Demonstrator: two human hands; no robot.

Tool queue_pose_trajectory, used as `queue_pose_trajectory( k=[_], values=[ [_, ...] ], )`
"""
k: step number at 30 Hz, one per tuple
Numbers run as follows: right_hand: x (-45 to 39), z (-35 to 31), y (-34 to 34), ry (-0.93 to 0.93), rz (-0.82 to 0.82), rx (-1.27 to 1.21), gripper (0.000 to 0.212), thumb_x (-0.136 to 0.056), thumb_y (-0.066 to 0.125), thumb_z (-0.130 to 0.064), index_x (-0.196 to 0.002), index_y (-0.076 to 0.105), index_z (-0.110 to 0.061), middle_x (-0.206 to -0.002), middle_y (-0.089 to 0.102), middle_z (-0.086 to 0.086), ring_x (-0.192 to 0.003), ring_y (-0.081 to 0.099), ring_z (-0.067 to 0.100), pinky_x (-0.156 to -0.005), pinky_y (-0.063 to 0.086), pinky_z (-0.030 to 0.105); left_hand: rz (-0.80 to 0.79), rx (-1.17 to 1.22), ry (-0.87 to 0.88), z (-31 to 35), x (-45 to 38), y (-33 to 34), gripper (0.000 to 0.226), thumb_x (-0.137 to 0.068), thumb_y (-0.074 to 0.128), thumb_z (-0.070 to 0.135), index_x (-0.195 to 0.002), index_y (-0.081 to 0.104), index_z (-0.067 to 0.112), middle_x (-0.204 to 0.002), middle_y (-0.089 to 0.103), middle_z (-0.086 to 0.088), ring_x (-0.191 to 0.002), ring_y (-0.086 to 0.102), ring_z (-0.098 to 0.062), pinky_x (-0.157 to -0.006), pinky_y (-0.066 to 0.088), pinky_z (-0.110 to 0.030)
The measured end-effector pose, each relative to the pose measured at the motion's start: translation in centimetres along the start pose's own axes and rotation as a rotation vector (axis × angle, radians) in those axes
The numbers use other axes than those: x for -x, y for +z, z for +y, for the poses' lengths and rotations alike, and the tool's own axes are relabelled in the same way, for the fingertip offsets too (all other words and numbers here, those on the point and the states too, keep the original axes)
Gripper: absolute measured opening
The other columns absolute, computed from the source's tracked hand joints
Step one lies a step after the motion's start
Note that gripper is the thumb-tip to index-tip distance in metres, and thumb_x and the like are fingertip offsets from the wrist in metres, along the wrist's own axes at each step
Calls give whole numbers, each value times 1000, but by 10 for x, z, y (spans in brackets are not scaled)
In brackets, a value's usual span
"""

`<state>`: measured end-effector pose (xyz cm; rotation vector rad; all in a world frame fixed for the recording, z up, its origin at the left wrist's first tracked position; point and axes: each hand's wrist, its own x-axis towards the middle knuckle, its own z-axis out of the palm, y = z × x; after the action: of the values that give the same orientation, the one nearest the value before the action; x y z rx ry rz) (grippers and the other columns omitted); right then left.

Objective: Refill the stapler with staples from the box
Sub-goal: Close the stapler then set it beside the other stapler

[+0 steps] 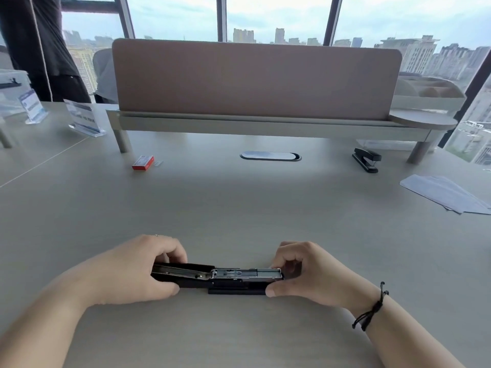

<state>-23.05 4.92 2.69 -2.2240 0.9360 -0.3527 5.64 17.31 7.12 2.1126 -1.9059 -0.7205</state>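
A black stapler (220, 277) lies swung fully open and flat on the desk near me, its metal staple channel facing up. My left hand (140, 269) grips the lid end on the left. My right hand (305, 274) pinches the magazine end on the right, thumb at the base. Far off at the back left lies the red staple box (143, 163), with a small strip of staples (158, 163) on the desk just to its right. I cannot tell whether staples sit in the channel.
A second black stapler (366, 159), shut, stands at the back right. White paper sheets (446, 193) lie at the right edge. A raised shelf with a pink divider panel (255, 78) spans the back. Two acrylic sign holders (82, 118) stand back left. An oval cable grommet (270, 156) sits mid-desk.
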Motion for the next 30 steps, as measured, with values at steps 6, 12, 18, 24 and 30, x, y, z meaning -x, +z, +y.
queue_pose_trajectory(
  k=[6,12,18,24,30],
  values=[
    [1,-2,-1,14,11,-29,31,-65,90,-39,-71,64,-22,-74,54,-10,-59,46,3,-58,37,20,158,120,49,2,2,-7,40,-67,88,18,-92,73,46,-93,71,25,-82,69,0,-72,51,-10],
    [0,-1,-1,4,11,-65,32,-65,91,-35,-66,60,-27,-70,51,-9,-57,44,5,-58,36,25,162,198,38,1,2,-11,55,-63,93,14,-95,69,52,-90,76,20,-79,73,-2,-73,55,-16],
    [-1,-1,1,2,11,-52,30,-64,91,-35,-70,65,-22,-71,53,-10,-56,44,2,-57,36,22,129,167,11,1,2,-9,35,-65,90,20,-84,75,44,-82,78,11,-70,71,-7,-68,55,-25],
    [-2,1,2,15,17,-61,32,-63,92,-35,-68,63,-22,-70,52,-13,-56,44,3,-56,35,22,235,236,142,11,-1,-15,52,-63,93,15,-98,71,47,-89,75,13,-70,69,-3,-66,51,-11],
    [-2,1,2,4,22,-72,32,-63,93,-34,-61,61,-32,-69,52,-14,-56,44,2,-56,35,21,281,448,349,40,-15,8,58,-60,90,17,-107,68,44,-95,78,3,-88,72,-14,-88,53,-20]
  ],
)
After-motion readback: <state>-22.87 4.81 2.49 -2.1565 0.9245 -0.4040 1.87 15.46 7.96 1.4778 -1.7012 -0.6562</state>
